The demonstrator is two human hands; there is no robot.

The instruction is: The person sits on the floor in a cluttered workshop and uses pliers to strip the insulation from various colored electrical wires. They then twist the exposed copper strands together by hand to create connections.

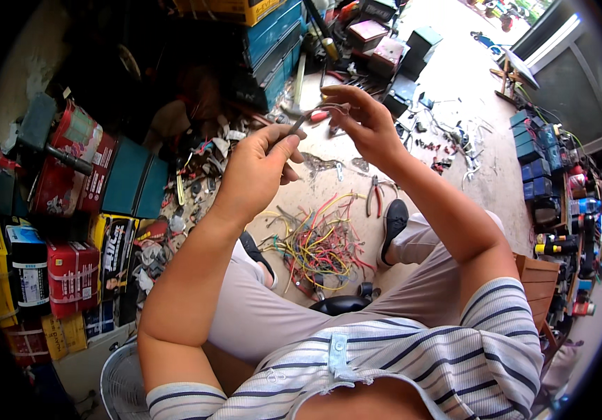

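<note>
My left hand (255,171) is raised over the floor, thumb and forefinger pinching a thin dark strip-like end (298,124) of a wire. From there a thin greyish wire (325,107) curves across to my right hand (367,126), whose curled fingers close around its other part; the exact grip is partly hidden. Below the hands, between my feet, lies a tangled heap of red, yellow and green wires (322,245). Pliers with red and dark handles (373,196) rest on the floor by the right shoe (396,222). A red-handled tool (320,116) lies beyond the fingers.
Boxes, among them a red one (73,276), are stacked on the left beside teal cases (136,178). Batteries (388,56) stand at the far side, with scattered scraps (448,147) nearby. Blue batteries (535,171) and a wooden stool (535,287) are on the right. A fan (122,381) sits lower left.
</note>
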